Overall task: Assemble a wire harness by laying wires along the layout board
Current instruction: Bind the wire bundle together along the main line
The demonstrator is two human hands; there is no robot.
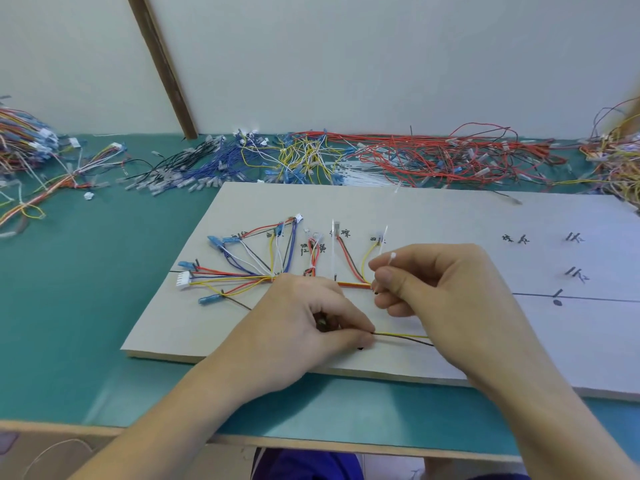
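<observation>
A grey layout board [450, 209] with handwritten marks and pins lies on the green table. Coloured wires fan out on its left part into a harness [249, 268] with a white connector [183, 279] and blue terminals. My left hand [311, 327] pinches a yellow and a dark wire [401, 337] against the board's near part. My right hand [440, 289] pinches a thin white cable tie [390, 258] just above the orange-red wire trunk [353, 285].
Loose wire bundles lie along the wall: black and blue [194, 164], yellow [301, 150], red [450, 154], mixed piles at far left [24, 140] and far right [620, 157]. A brown strip [162, 64] leans on the wall. The table's front edge [311, 445] is near me.
</observation>
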